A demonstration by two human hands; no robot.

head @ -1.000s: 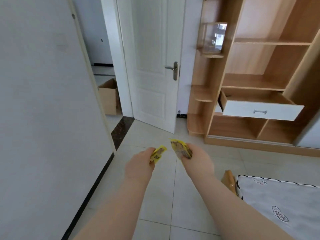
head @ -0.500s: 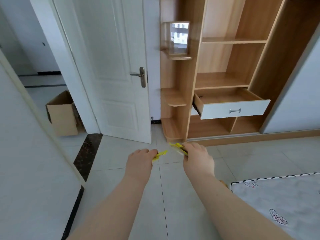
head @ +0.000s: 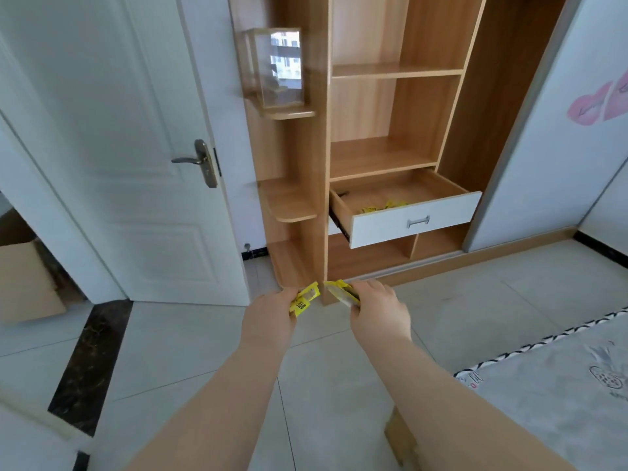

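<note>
Gripping a small yellow printed packet [head: 304, 299] between thumb and curled fingers, the left hand [head: 272, 317] sits just below the centre of the frame, its forearm running down to the bottom edge; just to its right, the right hand [head: 379, 312] is closed around a second flat yellow packet [head: 341, 291], whose end sticks out past the knuckles toward the left hand; the two packets lie near each other with a narrow gap between them, both held in the air above the pale grey tiled floor [head: 204, 334]; directly above the hands stands the light brown wooden wardrobe unit [head: 380, 154], its open shelves filling the upper middle of the frame; at centre right its white-fronted wooden drawer [head: 418, 220] with a small metal handle is pulled out, and a loose heap of yellow packets [head: 382, 206] lies inside, close behind the front panel; on a rounded side shelf at upper centre stands a clear plastic display box [head: 275, 69]; left of the wardrobe a white panelled door [head: 136, 164] with a dull metal lever handle [head: 192, 160] stands open; a brown cardboard box [head: 23, 280] sits beyond it at the left edge; at the upper right a white sliding door [head: 560, 147] carries pink heart stickers [head: 591, 103]; a grey patterned mattress with black-and-white trim [head: 543, 385] fills the lower right corner; a brown cardboard piece [head: 401, 440] shows beside the right forearm at the bottom.
</note>
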